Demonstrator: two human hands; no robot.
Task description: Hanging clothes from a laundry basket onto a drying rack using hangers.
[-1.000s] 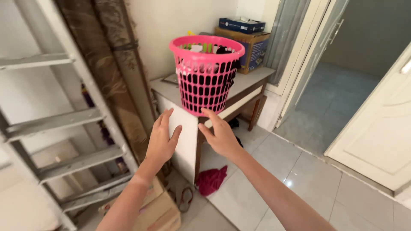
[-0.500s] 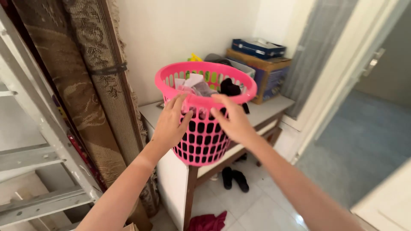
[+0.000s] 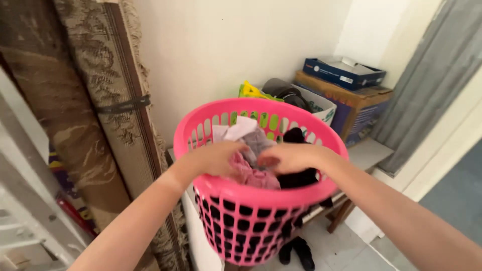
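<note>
Both hands, L point(image 3: 217, 158) & R point(image 3: 291, 158), now inside pink basket point(image 3: 261, 195), fingers on clothes point(image 3: 251, 173), grip unclear.

Laundry basket point(image 3: 241, 221), centre frame: bright pink plastic, walls pierced in a grid of holes; inside it a dusty pink cloth point(image 3: 249, 174), a grey garment point(image 3: 257, 141), a white piece point(image 3: 240, 128), a black garment point(image 3: 300, 176); behind the far rim, a yellow-green thing point(image 3: 252, 92); upper right, a dark blue box point(image 3: 344, 73) on a brown carton point(image 3: 357, 108); left, rolled carpet point(image 3: 90, 115), tan with brown ornament, frayed beige fringe, 1 black strap; wall point(image 3: 226, 45) cream; lower centre, black shoes point(image 3: 297, 250) on pale tiles.
</note>
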